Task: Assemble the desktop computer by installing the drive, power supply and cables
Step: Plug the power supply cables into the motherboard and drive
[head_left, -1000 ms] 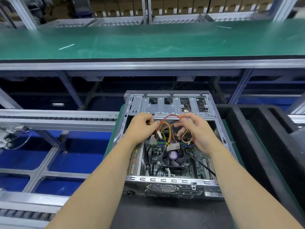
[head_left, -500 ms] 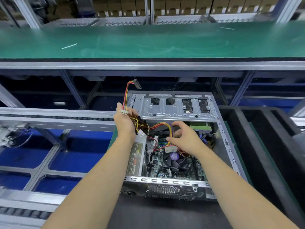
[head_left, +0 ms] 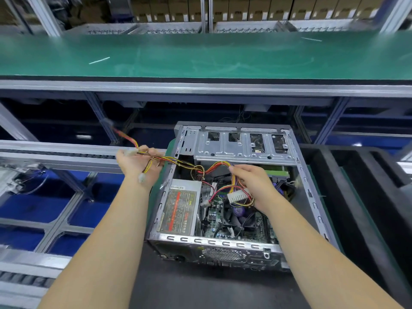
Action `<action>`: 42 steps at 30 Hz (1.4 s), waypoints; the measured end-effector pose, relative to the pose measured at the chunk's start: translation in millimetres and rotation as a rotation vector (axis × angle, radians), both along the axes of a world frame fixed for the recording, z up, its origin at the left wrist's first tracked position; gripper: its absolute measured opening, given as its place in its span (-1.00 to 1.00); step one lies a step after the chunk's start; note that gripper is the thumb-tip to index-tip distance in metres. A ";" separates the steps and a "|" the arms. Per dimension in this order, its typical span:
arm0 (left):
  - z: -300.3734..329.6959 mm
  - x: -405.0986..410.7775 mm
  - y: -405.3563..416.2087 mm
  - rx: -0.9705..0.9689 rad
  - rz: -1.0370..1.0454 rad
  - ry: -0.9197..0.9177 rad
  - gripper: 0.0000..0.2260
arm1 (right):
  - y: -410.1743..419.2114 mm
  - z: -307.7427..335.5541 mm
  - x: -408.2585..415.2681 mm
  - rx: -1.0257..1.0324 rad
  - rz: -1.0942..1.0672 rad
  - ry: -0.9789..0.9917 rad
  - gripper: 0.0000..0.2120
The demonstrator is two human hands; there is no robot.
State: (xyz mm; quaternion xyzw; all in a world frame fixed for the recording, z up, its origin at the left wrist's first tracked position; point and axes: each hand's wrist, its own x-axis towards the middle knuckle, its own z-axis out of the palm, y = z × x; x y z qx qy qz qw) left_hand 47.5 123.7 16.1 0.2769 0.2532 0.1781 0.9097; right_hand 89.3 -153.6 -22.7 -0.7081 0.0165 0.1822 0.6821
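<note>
While power supply (head_left: 181, 207) label unreadable, left hand (head_left: 139, 165) grips wires (head_left: 178, 162); right hand (head_left: 254, 186) fingers curl round connector bundle (head_left: 237, 195).

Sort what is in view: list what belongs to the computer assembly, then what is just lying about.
In the job:
open grey metal computer case
boxy grey power supply with red label
red, yellow and black cable bundle, held by left hand
wide white plastic connector, held by right hand
black cooler fan

Lying about:
thin white strip on green belt
black foam tray

Bare forearms and hands (head_left: 138, 166) (no sleeves, gloves or rings).
</note>
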 end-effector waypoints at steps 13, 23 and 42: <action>28.3 -11.5 19.7 1.479 0.154 0.786 -0.22 | 64.4 27.9 -15.9 0.571 -0.213 0.505 -0.83; 83.4 -1.7 -84.1 1.758 -0.147 -0.155 -0.90 | 76.9 38.3 -19.8 0.779 0.039 0.550 -0.81; 24.4 10.8 -119.5 2.730 -0.672 0.709 -0.91 | -15.7 -0.4 16.9 -0.517 0.250 -0.253 -0.70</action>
